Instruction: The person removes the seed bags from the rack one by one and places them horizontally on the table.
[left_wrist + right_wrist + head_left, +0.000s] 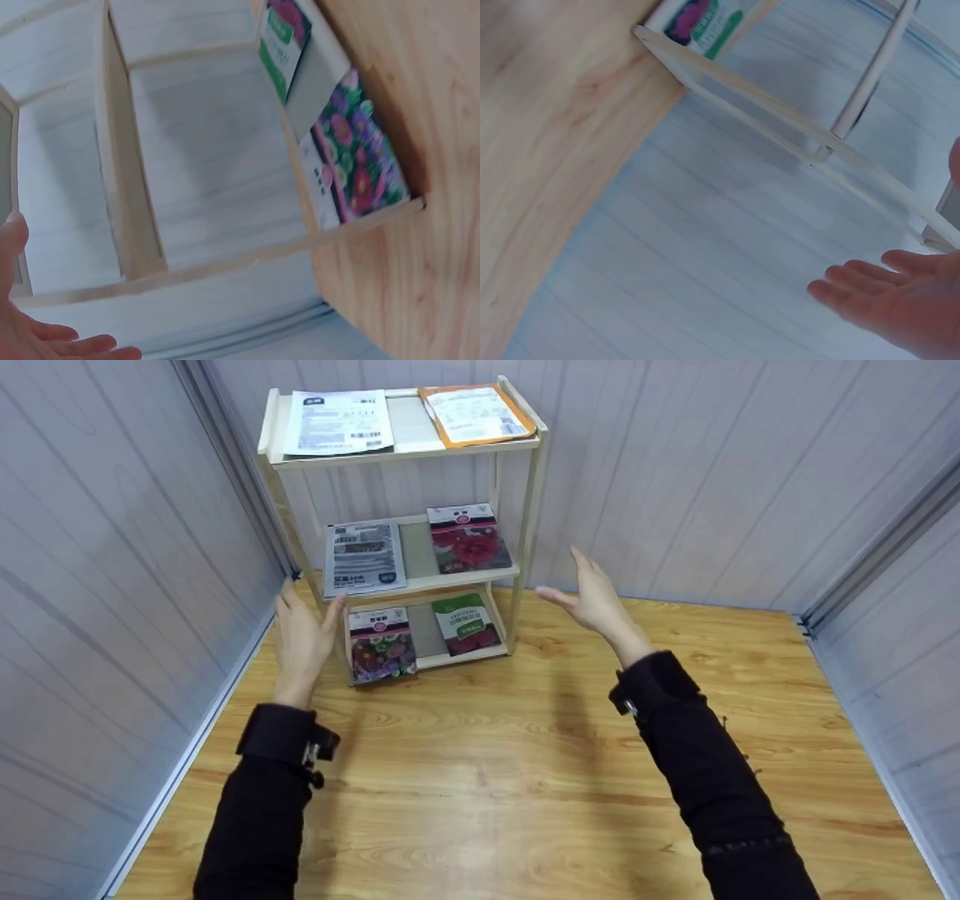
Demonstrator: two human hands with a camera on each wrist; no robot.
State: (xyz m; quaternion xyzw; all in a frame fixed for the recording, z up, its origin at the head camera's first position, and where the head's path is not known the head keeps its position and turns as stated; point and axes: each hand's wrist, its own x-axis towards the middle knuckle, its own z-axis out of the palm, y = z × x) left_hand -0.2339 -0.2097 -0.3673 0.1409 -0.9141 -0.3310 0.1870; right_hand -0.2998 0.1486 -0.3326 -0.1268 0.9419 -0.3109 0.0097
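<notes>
A small three-tier wooden shelf stands against the back wall, two flat packets on each tier. My left hand, fingers extended and thumb apart, is by the shelf's left side and holds nothing. To the right of the shelf my right hand is held with straight fingers, also holding nothing. On the bottom tier lie a flower-print packet and a green-and-white packet. The middle tier bears a grey printed packet and a red-flower packet. Up top are a white printed packet and an orange-edged packet.
Pale panelled walls enclose the space behind and at both sides. The shelf stands on a wood-grain floor. Close to the shelf's left side runs the left wall.
</notes>
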